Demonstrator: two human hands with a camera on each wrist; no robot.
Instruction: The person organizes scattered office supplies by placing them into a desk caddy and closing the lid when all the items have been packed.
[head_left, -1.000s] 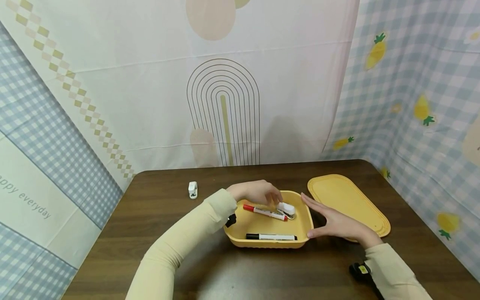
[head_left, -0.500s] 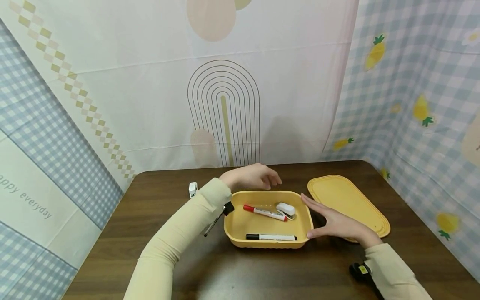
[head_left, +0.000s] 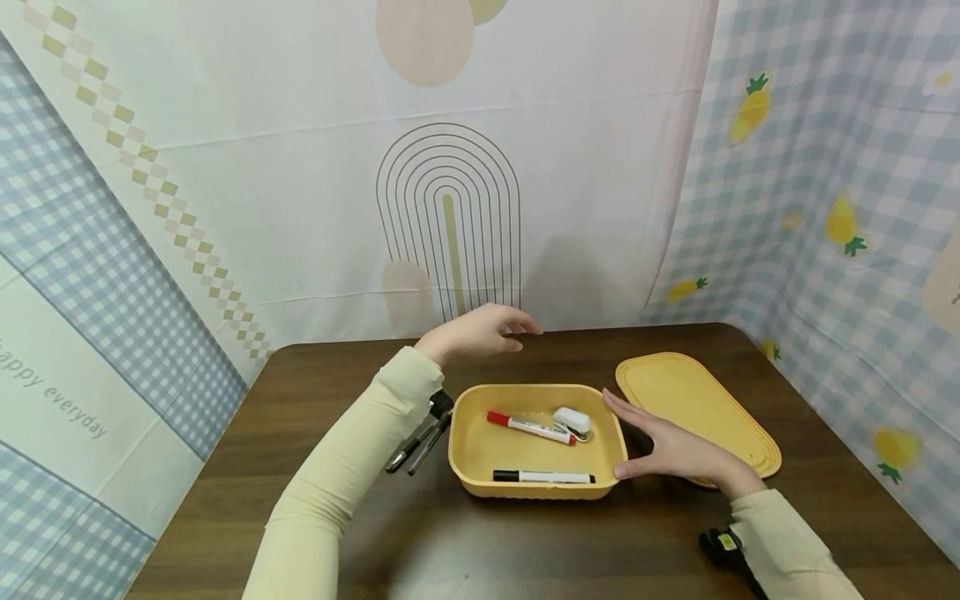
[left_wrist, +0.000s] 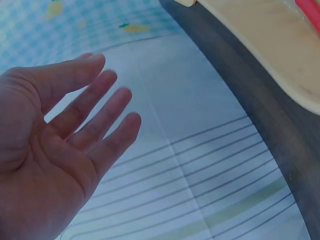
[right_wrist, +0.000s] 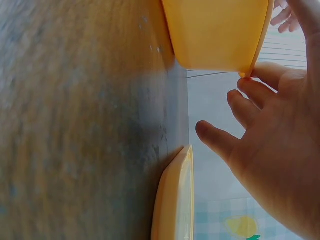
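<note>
My left hand hovers beyond the far rim of a yellow box, fingers loosely bent and holding nothing. In the left wrist view the left palm faces up toward the camera with nothing in it. My right hand touches the box's right end, thumb and forefinger spread along the rim. Inside the box lie a white mini stapler, a white marker with red ends and a white marker with black ends. The box's outer wall shows in the right wrist view.
A yellow lid lies flat on the brown table, right of the box. Two dark pens lie left of the box, partly under the left sleeve. A patterned cloth hangs behind the table.
My left hand has lifted away from the stapler in the box and moved back and left. The pens have come into sight, and the sleeve now hides the other stapler. The right hand stays put.
</note>
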